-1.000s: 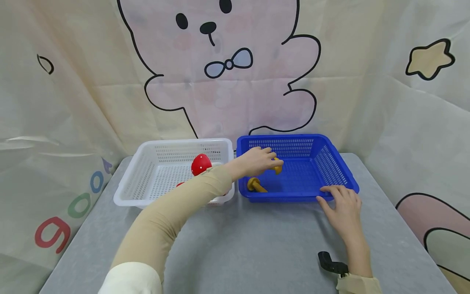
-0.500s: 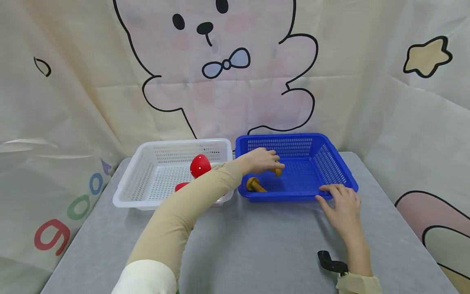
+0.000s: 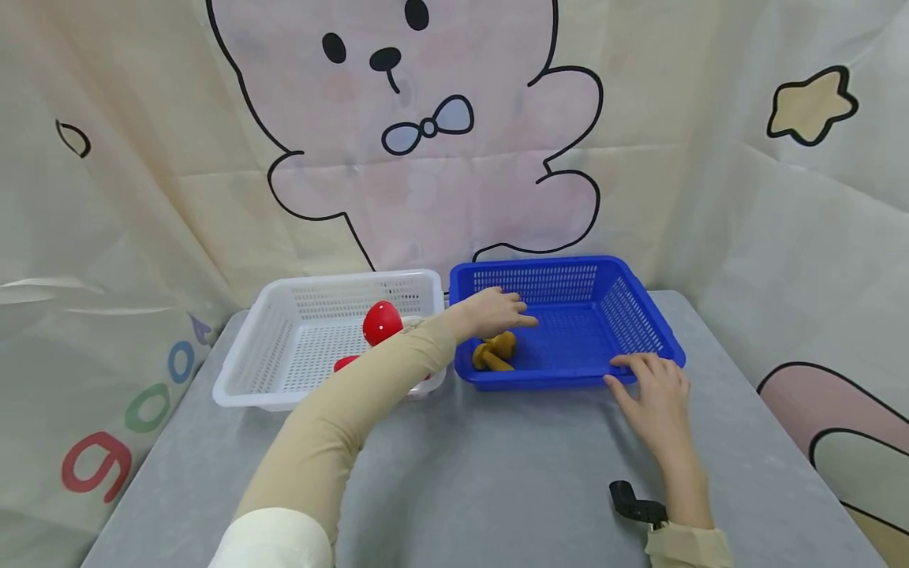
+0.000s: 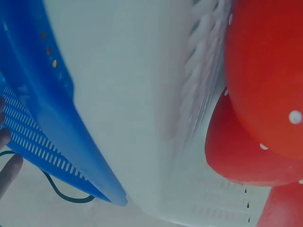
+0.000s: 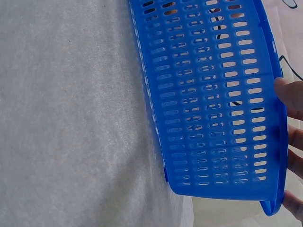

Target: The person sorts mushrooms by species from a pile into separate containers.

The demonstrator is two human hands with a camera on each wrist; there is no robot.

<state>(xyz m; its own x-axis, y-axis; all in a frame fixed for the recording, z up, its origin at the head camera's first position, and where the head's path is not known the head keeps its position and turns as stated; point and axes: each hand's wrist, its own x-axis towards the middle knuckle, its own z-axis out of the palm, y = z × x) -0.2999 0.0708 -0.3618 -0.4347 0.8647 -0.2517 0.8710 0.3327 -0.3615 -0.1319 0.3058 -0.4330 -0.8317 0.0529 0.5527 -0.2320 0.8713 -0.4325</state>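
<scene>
My left hand (image 3: 495,312) hovers over the left part of the blue basket (image 3: 568,376), its fingers extended and holding nothing. Just below it, two mustard-yellow toy mushrooms (image 3: 500,345) lie together in that basket's front left corner. My right hand (image 3: 653,394) holds the basket's front rim near the right corner, the thumb (image 5: 289,92) on the near side and the fingers over the edge. Red toy mushrooms with white dots (image 3: 382,322) lie in the white basket (image 3: 237,386), partly hidden by my left sleeve; the left wrist view shows their caps (image 4: 251,142) up close.
Both baskets stand side by side at the back of the grey table (image 3: 497,473), against a printed curtain (image 3: 440,197). My left forearm (image 3: 341,418) crosses above the white basket's front right corner. A black device (image 3: 635,505) sits at my right wrist.
My left hand has let go of a yellow mushroom, which now lies beside the other one in the blue basket. The right hand keeps its place on the rim, and the head view has shifted slightly.
</scene>
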